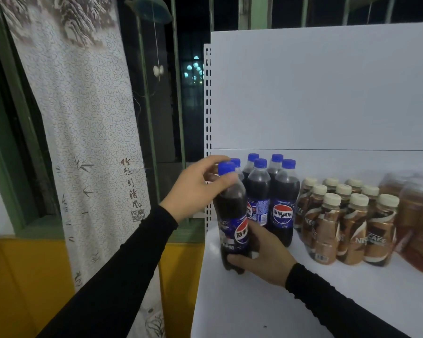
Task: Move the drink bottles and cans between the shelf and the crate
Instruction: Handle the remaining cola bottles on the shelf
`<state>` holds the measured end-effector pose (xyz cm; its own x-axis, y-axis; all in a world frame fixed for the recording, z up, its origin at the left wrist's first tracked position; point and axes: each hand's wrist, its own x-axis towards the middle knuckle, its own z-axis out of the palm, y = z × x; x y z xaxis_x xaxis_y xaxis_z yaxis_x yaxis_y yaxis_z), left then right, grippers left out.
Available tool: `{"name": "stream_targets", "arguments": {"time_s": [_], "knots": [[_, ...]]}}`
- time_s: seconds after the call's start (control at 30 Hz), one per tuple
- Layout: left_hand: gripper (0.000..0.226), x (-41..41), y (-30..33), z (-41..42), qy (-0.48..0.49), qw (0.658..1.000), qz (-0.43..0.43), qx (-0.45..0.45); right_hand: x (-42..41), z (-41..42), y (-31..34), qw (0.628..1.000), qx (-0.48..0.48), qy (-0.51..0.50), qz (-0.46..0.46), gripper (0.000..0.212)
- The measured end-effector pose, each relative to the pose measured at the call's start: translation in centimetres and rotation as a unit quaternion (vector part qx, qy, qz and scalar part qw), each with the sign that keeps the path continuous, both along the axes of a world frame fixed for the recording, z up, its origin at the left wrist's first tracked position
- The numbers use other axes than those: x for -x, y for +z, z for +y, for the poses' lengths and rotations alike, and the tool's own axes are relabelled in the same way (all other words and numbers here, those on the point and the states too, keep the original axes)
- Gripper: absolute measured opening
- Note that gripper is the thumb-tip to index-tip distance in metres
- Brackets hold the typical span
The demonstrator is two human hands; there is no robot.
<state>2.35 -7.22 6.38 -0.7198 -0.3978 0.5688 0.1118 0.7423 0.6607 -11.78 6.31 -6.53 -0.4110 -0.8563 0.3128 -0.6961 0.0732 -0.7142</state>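
Cola bottle (pixel 232 215) upright at the shelf's (pixel 254 301) front left corner, left hand (pixel 198 189) curled round its neck, right hand (pixel 261 254) cupping its base, likely for steadiness beside the other cola bottles (pixel 271 191); crate unseen.

One head camera (wide-angle) looks forward and down, close to the white shelf (pixel 266 301) spreading toward 3 o'clock.
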Motion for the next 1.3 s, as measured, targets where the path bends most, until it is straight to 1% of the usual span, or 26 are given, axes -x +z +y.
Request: {"name": "stream_targets", "arguments": {"time_s": [0.13, 0.2, 0.23, 0.3, 0.33, 0.43, 0.53, 0.63, 0.67, 0.77, 0.8, 0.87, 0.97, 1.0, 1.07, 1.17, 1.2, 1.3], "knots": [[0.029, 0.0, 2.8, -0.5, 0.056, 0.992, -0.048, 0.098, -1.1, -0.3, 1.2, 0.998, -0.039, 0.051, 0.004, 0.057], [0.025, 0.2, 3.8, -1.3, 0.078, 0.988, -0.068, 0.112, -1.1, -0.4, 2.7, 0.997, -0.04, 0.069, 0.012, 0.049], [0.025, 0.3, 4.2, -1.9, 0.088, 0.987, -0.071, 0.111, -0.9, -0.3, 3.8, 0.997, -0.035, 0.064, 0.025, 0.048], [0.025, 0.4, 5.0, -3.0, 0.101, 0.986, -0.07, 0.11, -0.1, -0.3, 6.2, 0.994, -0.016, 0.018, 0.105, 0.062], [0.027, 0.5, 5.5, -3.5, 0.11, 0.984, -0.075, 0.118, 0.6, -0.3, 7.4, 0.99, -0.008, -0.012, 0.143, 0.065], [0.031, 1.3, 7.0, -5.1, 0.134, 0.98, -0.084, 0.124, 2.7, -0.2, 10.9, 0.977, 0.017, -0.063, 0.201, 0.066], [0.03, 2.8, 8.0, -6.9, 0.154, 0.977, -0.084, 0.118, 5.4, -0.5, 13.8, 0.961, 0.017, -0.099, 0.259, 0.083], [0.026, 4.6, 8.5, -8.5, 0.156, 0.98, -0.079, 0.094, 7.7, -0.9, 16.3, 0.95, -0.047, -0.122, 0.284, 0.085], [0.026, 5.3, 8.6, -8.9, 0.151, 0.982, -0.08, 0.084, 8.3, -1.0, 17.0, 0.948, -0.078, -0.121, 0.284, 0.089], [0.03, 7.4, 8.5, -9.8, 0.135, 0.985, -0.094, 0.055, 9.3, -1.5, 18.3, 0.937, -0.165, -0.115, 0.286, 0.109], [0.031, 8.1, 8.3, -10.1, 0.131, 0.985, -0.098, 0.047, 9.5, -1.6, 18.5, 0.934, -0.186, -0.114, 0.282, 0.112], [0.028, 9.2, 7.8, -10.5, 0.127, 0.986, -0.103, 0.031, 9.7, -1.9, 18.5, 0.934, -0.206, -0.106, 0.274, 0.108], [0.018, 10.6, 6.6, -10.9, 0.117, 0.987, -0.112, 0.01, 10.0, -2.3, 17.9, 0.936, -0.211, -0.081, 0.271, 0.081], [0.019, 11.0, 6.2, -11.0, 0.112, 0.987, -0.114, 0.001, 10.1, -2.4, 17.8, 0.936, -0.214, -0.076, 0.27, 0.079], [0.023, 11.8, 5.4, -10.8, 0.102, 0.987, -0.123, -0.012, 10.2, -2.5, 17.7, 0.936, -0.216, -0.07, 0.27, 0.081], [0.028, 12.7, 4.5, -10.6, 0.083, 0.986, -0.14, -0.028, 10.1, -2.5, 17.8, 0.937, -0.217, -0.063, 0.268, 0.089], [0.029, 12.9, 4.2, -10.5, 0.079, 0.986, -0.141, -0.035, 10.1, -2.5, 17.7, 0.936, -0.216, -0.06, 0.27, 0.088], [0.028, 13.7, 3.3, -10.1, 0.073, 0.985, -0.153, -0.041, 10.1, -2.5, 17.7, 0.938, -0.208, -0.054, 0.272, 0.075]]}}
